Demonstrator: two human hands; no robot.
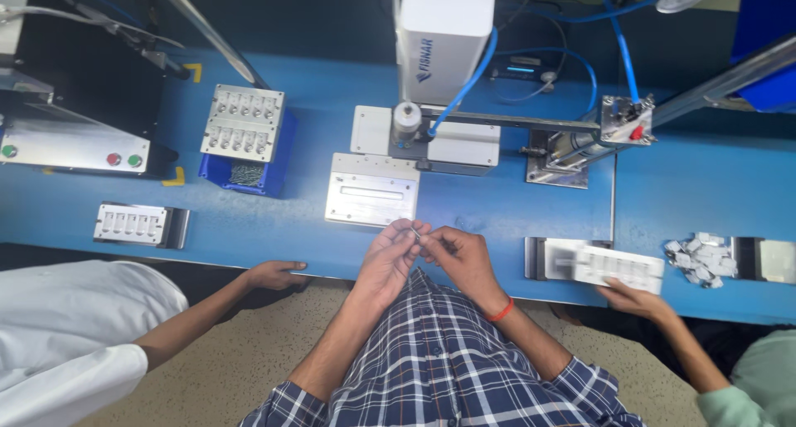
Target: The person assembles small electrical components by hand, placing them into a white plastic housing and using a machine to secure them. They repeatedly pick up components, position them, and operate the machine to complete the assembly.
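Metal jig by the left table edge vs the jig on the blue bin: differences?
The jig by the left edge lies flat on the blue table; the jig on the bin sits raised on the blue bin. The first shows one row of slots, the second two rows. Both are pale metal, and no hand touches either.

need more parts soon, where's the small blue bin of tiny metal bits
In the head view, the small blue bin sits on the blue workbench, left of the flat metal plate, under a grey slotted fixture block.

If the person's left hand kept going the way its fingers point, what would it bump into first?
Probably the right hand: the left hand points up and rightward, its fingertips already meeting the right hand's around a tiny metal part. Beyond them lies the blue bench.
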